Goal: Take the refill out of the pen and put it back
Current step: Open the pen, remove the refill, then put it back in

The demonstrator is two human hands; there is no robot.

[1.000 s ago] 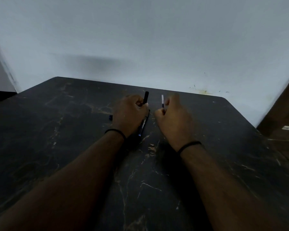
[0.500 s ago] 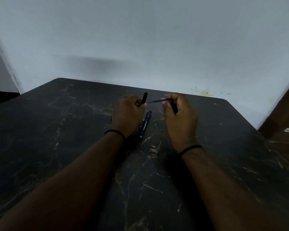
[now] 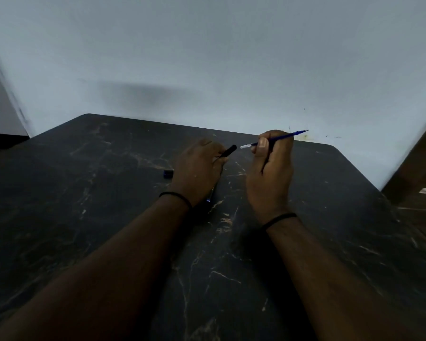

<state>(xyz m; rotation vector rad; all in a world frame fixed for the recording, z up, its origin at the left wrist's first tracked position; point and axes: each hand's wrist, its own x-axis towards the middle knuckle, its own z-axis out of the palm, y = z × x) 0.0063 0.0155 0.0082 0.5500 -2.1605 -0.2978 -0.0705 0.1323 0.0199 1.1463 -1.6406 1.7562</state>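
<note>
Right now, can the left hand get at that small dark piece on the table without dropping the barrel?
Probably yes. The small dark piece lies just left of the left hand, nothing between them, but its fingers are closed on the pen barrel.

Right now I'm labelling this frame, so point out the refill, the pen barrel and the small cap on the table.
refill (image 3: 280, 137): head view, blue shaft beyond the right hand.
pen barrel (image 3: 229, 151): head view, black end above the left hand.
small cap (image 3: 168, 174): head view, its side.
</note>
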